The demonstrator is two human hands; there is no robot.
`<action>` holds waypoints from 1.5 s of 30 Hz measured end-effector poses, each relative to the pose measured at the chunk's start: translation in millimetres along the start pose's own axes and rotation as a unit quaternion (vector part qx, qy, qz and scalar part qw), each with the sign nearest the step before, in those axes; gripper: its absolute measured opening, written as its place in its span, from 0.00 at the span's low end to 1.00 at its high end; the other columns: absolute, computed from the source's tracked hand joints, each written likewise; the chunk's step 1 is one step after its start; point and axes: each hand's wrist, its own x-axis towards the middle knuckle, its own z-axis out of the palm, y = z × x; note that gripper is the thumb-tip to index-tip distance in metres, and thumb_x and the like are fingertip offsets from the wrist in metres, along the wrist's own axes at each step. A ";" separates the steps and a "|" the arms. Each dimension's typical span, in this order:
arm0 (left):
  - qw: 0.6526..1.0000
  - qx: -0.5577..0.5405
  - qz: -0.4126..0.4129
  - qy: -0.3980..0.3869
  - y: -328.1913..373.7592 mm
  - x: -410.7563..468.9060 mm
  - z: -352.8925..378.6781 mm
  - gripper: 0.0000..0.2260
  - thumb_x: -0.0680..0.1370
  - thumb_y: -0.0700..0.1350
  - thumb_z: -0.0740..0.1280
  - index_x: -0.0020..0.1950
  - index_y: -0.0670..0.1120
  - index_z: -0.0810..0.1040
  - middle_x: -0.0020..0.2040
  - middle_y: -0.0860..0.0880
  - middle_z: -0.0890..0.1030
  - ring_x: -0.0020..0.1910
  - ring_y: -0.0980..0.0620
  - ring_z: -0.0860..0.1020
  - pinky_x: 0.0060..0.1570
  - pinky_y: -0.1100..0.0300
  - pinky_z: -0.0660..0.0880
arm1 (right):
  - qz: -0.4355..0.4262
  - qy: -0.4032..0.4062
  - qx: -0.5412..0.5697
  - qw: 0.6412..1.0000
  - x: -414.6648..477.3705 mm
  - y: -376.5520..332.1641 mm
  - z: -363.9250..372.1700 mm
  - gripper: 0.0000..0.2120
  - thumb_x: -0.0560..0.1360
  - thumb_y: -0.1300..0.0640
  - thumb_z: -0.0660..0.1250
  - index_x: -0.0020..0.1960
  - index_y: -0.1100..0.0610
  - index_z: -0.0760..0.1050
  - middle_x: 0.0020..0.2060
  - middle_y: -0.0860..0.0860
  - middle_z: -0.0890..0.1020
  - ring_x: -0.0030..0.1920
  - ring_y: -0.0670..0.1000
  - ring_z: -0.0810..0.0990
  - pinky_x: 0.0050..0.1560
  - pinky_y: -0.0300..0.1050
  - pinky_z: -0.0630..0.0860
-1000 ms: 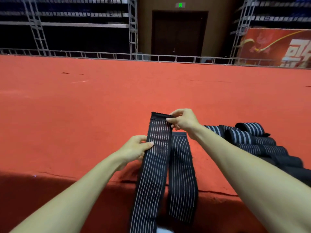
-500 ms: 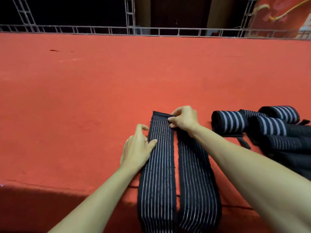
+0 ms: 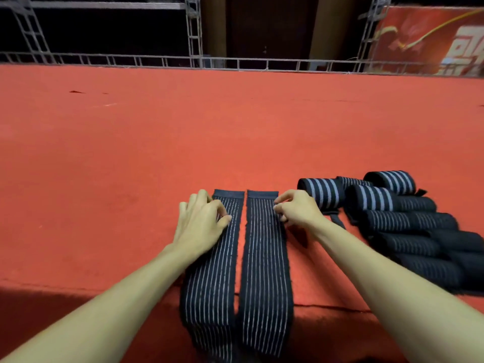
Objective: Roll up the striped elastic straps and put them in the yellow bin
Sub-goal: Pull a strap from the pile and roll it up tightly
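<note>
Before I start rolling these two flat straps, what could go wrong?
The flat black white-striped elastic straps overhang the red carpeted platform at its front edge; the hanging ends could drag them off.
The pile of rolled striped straps lies beside the right hand; a wide move could scatter it.

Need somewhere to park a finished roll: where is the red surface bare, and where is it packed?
Bare: the red carpet left of the left hand, and the stretch beyond the two flat straps up to the metal railing. Only a thin gap separates the straps. Crowded: right of the right hand, where rolled straps lie packed.
</note>
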 end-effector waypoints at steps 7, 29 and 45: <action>0.994 -0.075 0.006 -0.077 44.9 -4.9 24.5 0.10 0.81 0.54 0.59 0.51 0.51 0.77 0.48 0.55 0.72 0.56 0.51 0.71 0.56 0.53 0.61 | -0.038 0.071 0.055 0.995 -16.3 33.3 3.5 0.09 0.74 0.65 0.64 0.49 0.56 0.80 0.37 0.51 0.84 0.36 0.45 0.83 0.46 0.43 0.80; 0.993 -0.115 0.013 -0.036 53.3 -20.3 41.6 0.19 0.78 0.54 0.64 0.65 0.49 0.65 0.60 0.50 0.67 0.57 0.47 0.73 0.54 0.50 0.73 | -0.151 0.100 -0.148 0.972 7.5 17.0 23.1 0.10 0.78 0.49 0.65 0.54 0.53 0.80 0.49 0.49 0.76 0.50 0.53 0.77 0.48 0.48 0.72; 0.797 -0.542 -0.063 -0.259 65.2 -49.2 -50.3 0.09 0.81 0.46 0.63 0.57 0.44 0.77 0.51 0.48 0.84 0.49 0.51 0.83 0.47 0.56 0.78 | -0.072 0.020 0.453 0.888 -78.5 -61.1 -43.8 0.09 0.73 0.60 0.69 0.34 0.54 0.76 0.27 0.48 0.75 0.25 0.47 0.71 0.27 0.39 0.63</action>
